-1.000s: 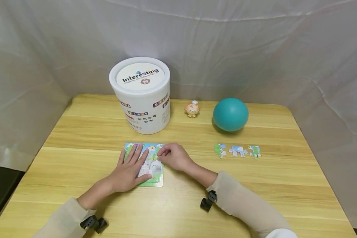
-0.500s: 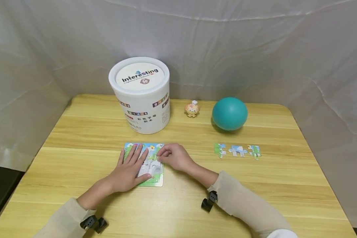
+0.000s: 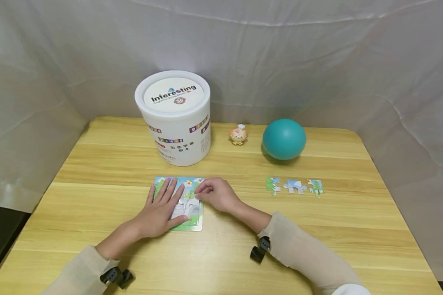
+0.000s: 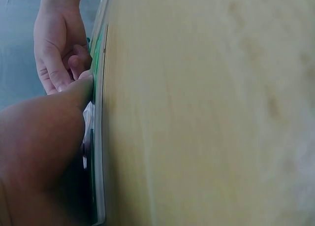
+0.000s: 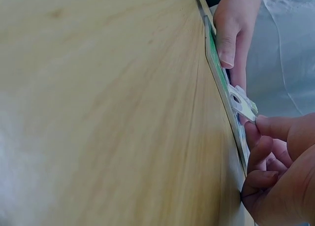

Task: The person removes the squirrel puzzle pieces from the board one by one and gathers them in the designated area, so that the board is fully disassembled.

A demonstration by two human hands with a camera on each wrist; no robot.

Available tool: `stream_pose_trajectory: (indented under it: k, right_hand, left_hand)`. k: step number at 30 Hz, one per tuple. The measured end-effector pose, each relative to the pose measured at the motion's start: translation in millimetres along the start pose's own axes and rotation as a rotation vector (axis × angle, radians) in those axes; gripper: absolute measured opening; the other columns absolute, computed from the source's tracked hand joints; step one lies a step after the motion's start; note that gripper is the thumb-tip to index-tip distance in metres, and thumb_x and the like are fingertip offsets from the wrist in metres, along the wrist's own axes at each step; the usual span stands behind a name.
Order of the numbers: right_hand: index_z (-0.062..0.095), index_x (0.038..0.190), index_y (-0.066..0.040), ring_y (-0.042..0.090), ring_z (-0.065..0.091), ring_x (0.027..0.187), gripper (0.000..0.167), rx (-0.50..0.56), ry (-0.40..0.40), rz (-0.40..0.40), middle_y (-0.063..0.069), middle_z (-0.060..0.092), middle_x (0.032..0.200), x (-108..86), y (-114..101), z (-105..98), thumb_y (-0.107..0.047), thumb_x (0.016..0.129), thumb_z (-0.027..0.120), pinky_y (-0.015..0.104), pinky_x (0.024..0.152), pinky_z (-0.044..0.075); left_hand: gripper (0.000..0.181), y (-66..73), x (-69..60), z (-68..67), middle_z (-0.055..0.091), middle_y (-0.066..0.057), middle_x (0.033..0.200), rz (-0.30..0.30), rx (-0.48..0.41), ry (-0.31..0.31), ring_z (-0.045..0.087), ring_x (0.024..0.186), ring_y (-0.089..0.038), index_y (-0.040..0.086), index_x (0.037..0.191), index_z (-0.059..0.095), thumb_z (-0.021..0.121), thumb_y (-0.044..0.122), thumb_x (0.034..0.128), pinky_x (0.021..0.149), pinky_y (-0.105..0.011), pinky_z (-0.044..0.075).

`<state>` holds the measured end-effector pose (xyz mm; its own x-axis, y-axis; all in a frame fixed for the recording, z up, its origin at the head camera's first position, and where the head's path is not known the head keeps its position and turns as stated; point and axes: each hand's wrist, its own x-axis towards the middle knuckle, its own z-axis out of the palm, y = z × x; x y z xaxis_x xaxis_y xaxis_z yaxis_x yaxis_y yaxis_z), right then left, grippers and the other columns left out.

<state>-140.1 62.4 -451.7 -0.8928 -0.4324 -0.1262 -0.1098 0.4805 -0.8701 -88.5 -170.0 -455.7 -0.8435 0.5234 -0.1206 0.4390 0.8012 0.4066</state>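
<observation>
A small picture puzzle [image 3: 197,228] with a green border lies on the table. My left hand [image 3: 158,216] rests on it, palm down with fingers spread, covering much of its left side. At the puzzle's right edge, my right hand [image 3: 220,196] pinches a puzzle piece [image 5: 242,104] between thumb and index finger. That grey-white piece is tilted up from the board in the right wrist view. Three loose pieces lie in a row to the right: a green left one [image 3: 271,185], a blue-white middle one [image 3: 295,186] and a green-blue right one [image 3: 316,187].
Behind the puzzle stands a large white lidded tub [image 3: 173,127]. To its right are a small chick-like figurine [image 3: 238,135] and a teal ball [image 3: 284,139]. Grey cloth [image 3: 266,61] hangs behind the wooden table [image 3: 221,262].
The teal ball has shifted slightly left and back. The pinched piece looks a little more tilted. Both hands stay nearly in place.
</observation>
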Motion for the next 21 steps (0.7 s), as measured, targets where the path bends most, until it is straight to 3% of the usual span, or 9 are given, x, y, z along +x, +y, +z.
stream_pose_trajectory:
  k: [12, 21]
  right_hand:
    - [0.078, 0.095, -0.013, 0.010, 0.065, 0.077, 0.005, 0.038, 0.035, 0.060, -0.005, 0.072, 0.083, 0.6, -3.3, -3.2, -0.016, 0.095, 0.074, 0.029, 0.076, 0.053]
    - [0.078, 0.100, -0.012, 0.015, 0.065, 0.082, 0.008, 0.097, 0.002, 0.081, -0.001, 0.072, 0.089, -4.7, -0.6, -20.3, -0.016, 0.096, 0.073, 0.029, 0.074, 0.053]
  left_hand:
    - [0.093, -1.7, -0.1, 1.0, -0.001, -0.023, 0.169, 0.001, -0.001, -0.007, -0.007, 0.154, -0.043, 0.002, 0.162, 0.015, 0.058, 0.054, 0.0994, 0.116, -0.068, -0.009]
    - [0.093, -2.3, 0.4, 2.0, -0.001, -0.022, 0.169, 0.001, -0.002, -0.004, -0.007, 0.155, -0.042, 0.002, 0.163, 0.014, 0.058, 0.055, 0.0994, 0.116, -0.068, -0.010]
